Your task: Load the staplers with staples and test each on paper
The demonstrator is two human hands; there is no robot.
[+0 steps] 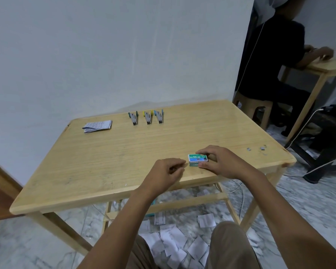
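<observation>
Fingers of the right hand pinch the small green cardboard staple box on the near tabletop.
Left hand, loosely curled and empty, waits at the box's left end; its long axis runs left-right; three staplers lie far off.

Dim, flat indoor light, source probably overhead. Faint glare on table far corner. Wide-angle bending at edges; floor smeared, soft.

Staple box is sitting on table near front edge, between left hand and right hand. Three staplers are lying in a row at the back; paper stack is lying left of them. Loose staples are lying at far right.
</observation>
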